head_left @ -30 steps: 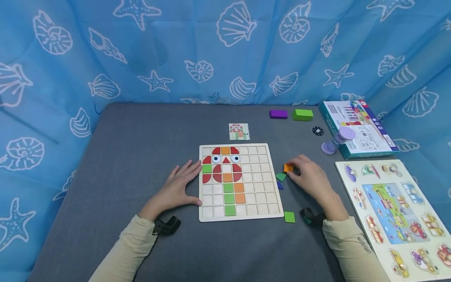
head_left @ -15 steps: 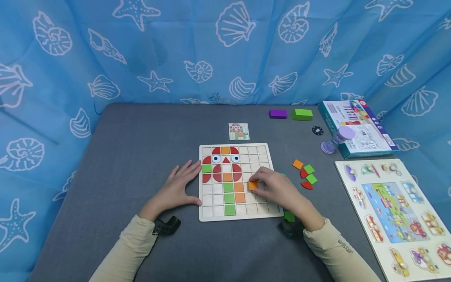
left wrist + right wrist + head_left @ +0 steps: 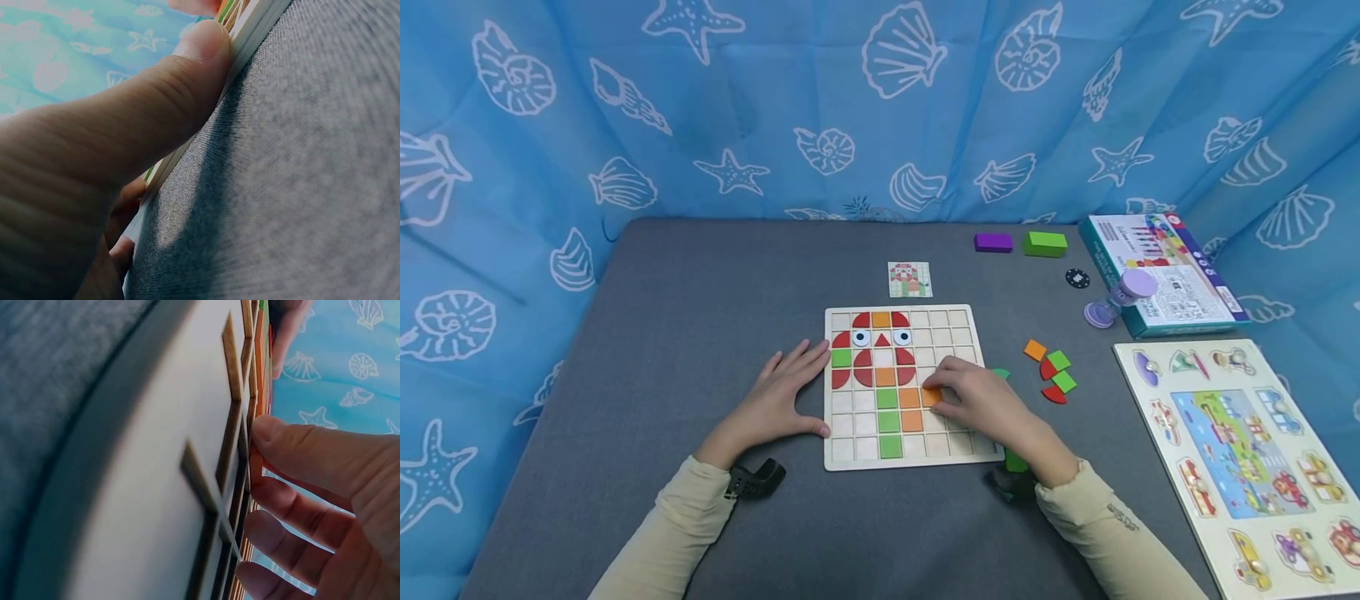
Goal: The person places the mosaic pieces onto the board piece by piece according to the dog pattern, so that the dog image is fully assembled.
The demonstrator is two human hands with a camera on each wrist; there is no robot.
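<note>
A pale wooden grid board (image 3: 955,333) lies in the middle of the table, partly filled with red, orange, green and eye-patterned pieces. My left hand (image 3: 775,402) rests along its left edge with fingers spread, thumb at the side, as the left wrist view also shows. My right hand (image 3: 981,398) pinches an orange square tile (image 3: 931,397) over a cell right of two orange tiles (image 3: 910,408) set in the board. In the right wrist view the thumb (image 3: 275,434) and fingers meet at the tile's edge, down at the grid.
Loose orange, green and red pieces (image 3: 1054,379) lie right of the board, a green one (image 3: 1017,461) partly under my right wrist. A pattern card (image 3: 909,280) is behind the board. Farther right are a picture puzzle (image 3: 1135,433), an hourglass-shaped lilac item (image 3: 1118,298) and a box (image 3: 1157,308).
My right hand picked an orange tile from the loose pieces, carried it left over the board and lowered it beside the orange tiles. The left hand has stayed at the board's edge.
</note>
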